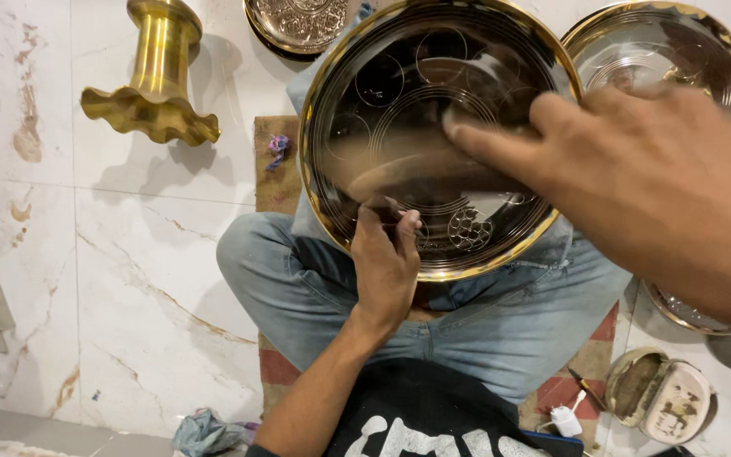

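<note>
A large round brass plate (357, 101) with engraved circles rests tilted on my lap, over my crossed legs in blue jeans (298, 288). My left hand (387, 267) is closed around a thin dark tool (385, 206) whose tip meets the plate's lower left part. My right hand (645, 186) is raised close to the camera and blurred. Its fingers stretch out to the left over the plate's right half, and nothing shows in it. I cannot tell whether its fingertips touch the metal.
A fluted brass stand (154, 80) lies on the marble floor (145, 279) at upper left. A small engraved plate (298, 21) and another brass plate (662, 46) sit at the top. An open tin (657, 393), a white charger (564, 419) and a rag (205, 432) lie near my legs.
</note>
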Action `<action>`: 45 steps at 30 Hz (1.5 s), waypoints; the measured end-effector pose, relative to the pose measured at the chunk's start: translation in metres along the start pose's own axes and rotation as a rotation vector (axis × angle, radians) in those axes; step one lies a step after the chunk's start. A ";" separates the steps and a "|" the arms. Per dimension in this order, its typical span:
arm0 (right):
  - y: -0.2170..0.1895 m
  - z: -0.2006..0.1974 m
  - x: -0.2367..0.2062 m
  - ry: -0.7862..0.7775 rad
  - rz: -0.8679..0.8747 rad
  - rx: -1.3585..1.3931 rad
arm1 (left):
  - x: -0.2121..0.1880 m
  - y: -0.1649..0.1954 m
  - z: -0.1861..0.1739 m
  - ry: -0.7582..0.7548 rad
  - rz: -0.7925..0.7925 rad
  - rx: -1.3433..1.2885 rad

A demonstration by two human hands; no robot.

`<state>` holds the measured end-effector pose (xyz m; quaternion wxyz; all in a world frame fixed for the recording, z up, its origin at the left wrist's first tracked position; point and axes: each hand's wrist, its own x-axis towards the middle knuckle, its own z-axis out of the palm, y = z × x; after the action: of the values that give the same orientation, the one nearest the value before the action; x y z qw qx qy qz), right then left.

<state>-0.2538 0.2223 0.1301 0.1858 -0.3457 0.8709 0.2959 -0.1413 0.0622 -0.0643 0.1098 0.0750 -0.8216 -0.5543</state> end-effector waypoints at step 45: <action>-0.218 0.274 -0.080 0.534 0.935 1.902 | 0.092 -0.017 -0.077 -0.024 -0.157 -0.546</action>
<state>-0.0106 0.3104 -0.1196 0.0513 0.2513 0.8010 -0.5410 -0.2101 -0.0358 -0.0431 0.0729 0.0996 -0.6349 -0.7627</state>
